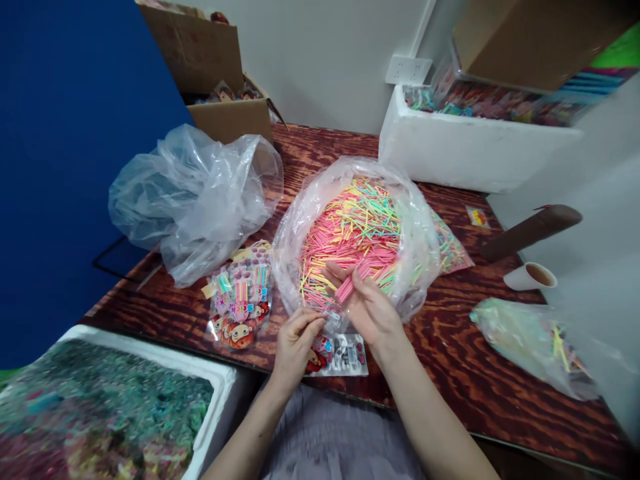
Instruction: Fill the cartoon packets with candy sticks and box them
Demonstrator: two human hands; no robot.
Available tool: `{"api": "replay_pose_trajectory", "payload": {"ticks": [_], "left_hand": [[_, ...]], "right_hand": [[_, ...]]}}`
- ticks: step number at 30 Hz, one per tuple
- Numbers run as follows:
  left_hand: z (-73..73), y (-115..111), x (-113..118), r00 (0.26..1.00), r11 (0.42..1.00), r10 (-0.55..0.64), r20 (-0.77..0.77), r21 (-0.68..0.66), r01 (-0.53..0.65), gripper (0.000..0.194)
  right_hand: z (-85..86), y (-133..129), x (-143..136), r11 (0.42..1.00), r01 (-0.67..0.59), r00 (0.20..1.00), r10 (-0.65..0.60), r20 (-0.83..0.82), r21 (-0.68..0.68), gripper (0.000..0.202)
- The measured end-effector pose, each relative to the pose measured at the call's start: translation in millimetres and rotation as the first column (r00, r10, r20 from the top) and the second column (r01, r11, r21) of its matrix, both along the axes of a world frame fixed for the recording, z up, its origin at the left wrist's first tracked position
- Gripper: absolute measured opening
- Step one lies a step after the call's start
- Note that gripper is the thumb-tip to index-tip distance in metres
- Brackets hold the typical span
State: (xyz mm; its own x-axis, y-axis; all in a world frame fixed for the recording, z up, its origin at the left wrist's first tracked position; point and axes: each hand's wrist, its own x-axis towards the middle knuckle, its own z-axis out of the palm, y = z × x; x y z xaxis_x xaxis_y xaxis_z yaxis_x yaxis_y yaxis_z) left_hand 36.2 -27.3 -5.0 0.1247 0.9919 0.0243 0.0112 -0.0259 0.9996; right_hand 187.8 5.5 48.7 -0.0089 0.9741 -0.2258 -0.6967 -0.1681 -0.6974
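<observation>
My right hand (370,303) holds a small bundle of pink sticks (353,281) between thumb and fingers, above the near edge of a large clear plastic bag (423,220). The open bag is full of thin pink, yellow and green sticks (355,230). To the left of that hand, my left hand (300,337) pinches the edge of a small clear packet (332,321). Below both hands, printed packets with a cartoon face (350,355) lie at the table's front edge. A pile of filled cartoon packets (240,303) is left of the big bag.
A crumpled clear bag (210,200) and a cardboard box (230,120) stand back left. At right are a white foam box (440,147), a brown cylinder (533,232), a paper cup (525,277) and a plastic bag (525,340). Another foam box (220,400) is front left.
</observation>
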Motion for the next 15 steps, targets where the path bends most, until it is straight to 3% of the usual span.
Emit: {"api": "replay_pose_trajectory", "payload": {"ticks": [8, 12, 15], "left_hand": [[-4.0, -1.7, -3.9, 0.999, 0.999, 0.031, 0.040, -0.039, -0.030, 0.014], [-8.1, -3.5, -3.1, 0.996, 0.999, 0.031, 0.079, -0.029, -0.028, 0.012], [-11.2, -4.1, -4.3, 0.990, 0.998, 0.049, 0.133, -0.056, -0.042, 0.013]], "right_hand": [[-7.3, -20.4, -14.5, 1.000, -0.021, 0.995, 0.023, 0.094, -0.023, 0.023], [-2.3, -34.4, -15.2, 0.995, -0.100, 0.959, 0.102, 0.265, -0.019, 0.028], [5.4, -42.8, -13.6, 0.996, -0.084, 0.909, 0.073, 0.410, 0.007, 0.039]]}}
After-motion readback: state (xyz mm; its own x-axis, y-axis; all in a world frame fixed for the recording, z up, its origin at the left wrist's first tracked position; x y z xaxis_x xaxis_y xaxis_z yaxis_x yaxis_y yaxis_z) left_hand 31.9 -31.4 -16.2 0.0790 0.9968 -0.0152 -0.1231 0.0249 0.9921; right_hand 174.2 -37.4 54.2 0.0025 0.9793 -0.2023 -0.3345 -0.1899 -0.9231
